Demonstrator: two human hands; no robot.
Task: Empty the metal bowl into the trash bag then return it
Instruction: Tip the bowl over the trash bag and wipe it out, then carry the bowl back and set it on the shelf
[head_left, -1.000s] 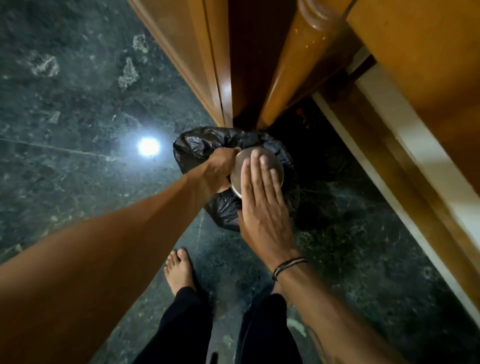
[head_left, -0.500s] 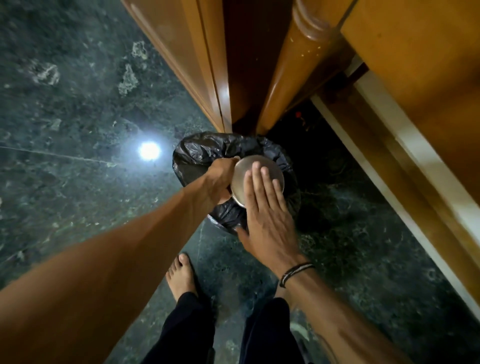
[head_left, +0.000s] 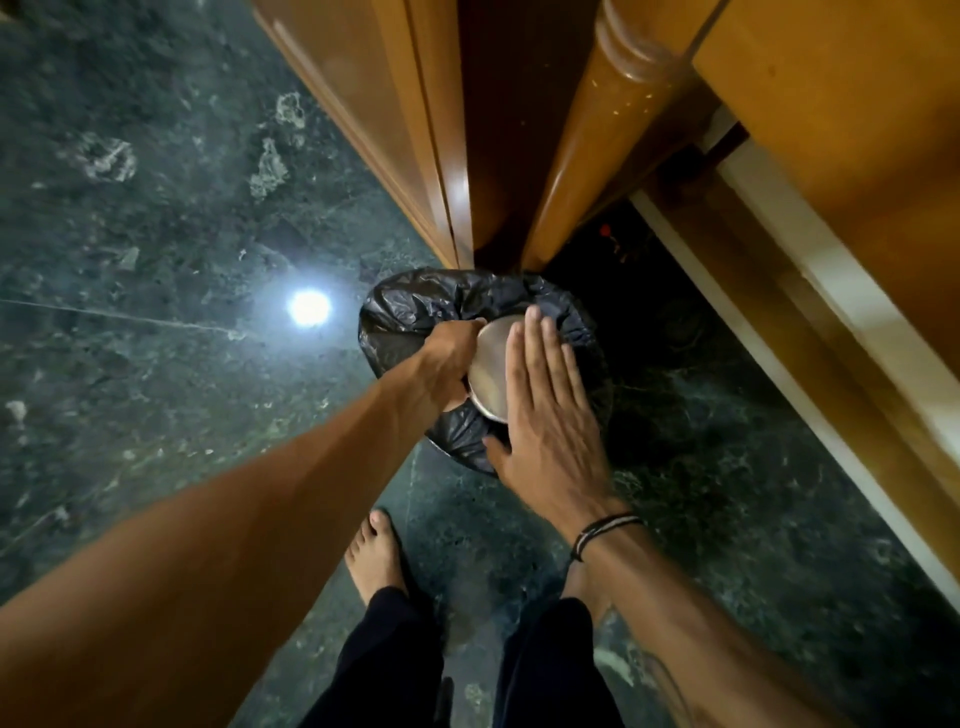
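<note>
Nearest, a bare foot (head_left: 375, 558) stands on the dark stone floor (head_left: 156, 208), below and behind both hands. The right hand (head_left: 548, 415) is open and flat, fingers together, palm laid on the upturned base of the bowl (head_left: 491, 366). The left hand (head_left: 447, 358) is closed round the bowl's left rim. The bowl sits inverted between the two hands, directly over the mouth of the black trash bag (head_left: 415, 306). Beyond the hands, a wooden post (head_left: 587, 145) and cabinet door (head_left: 395, 104) rise.

Assessment: tipping stage. Recommend keeping the rim within the bag's opening and patting the base firmly so residue drops inside. Contents are not visible.
</note>
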